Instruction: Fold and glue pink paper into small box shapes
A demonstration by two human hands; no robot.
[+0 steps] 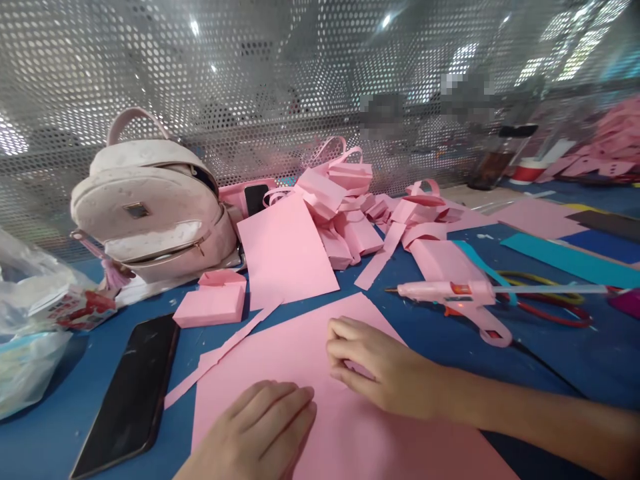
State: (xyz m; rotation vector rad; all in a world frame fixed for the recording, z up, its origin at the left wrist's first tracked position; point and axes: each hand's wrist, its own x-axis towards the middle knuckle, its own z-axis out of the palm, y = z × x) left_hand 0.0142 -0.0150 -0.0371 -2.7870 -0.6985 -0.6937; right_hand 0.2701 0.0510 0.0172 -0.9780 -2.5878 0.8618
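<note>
A large sheet of pink paper [280,353] lies on the blue table under both hands. My left hand [265,427] rests on its near part, palm down, with the fingers stretched out side by side. Higher on the sheet, my right hand [375,367] is closed, fingers curled in toward the thumb; whether anything is inside is hidden. A narrow pink paper strip [225,348] crosses the sheet's left edge. Beyond the sheet is a smaller pink sheet [287,247], and beside it sits a folded pink paper box [211,307].
A pink glue gun [450,293] with a glue stick and cord lies to the right, near scissors [545,307]. Pink paper pieces [350,207] pile up at the back. A white backpack [155,213], a phone [130,393] and a plastic bag [30,333] occupy the left.
</note>
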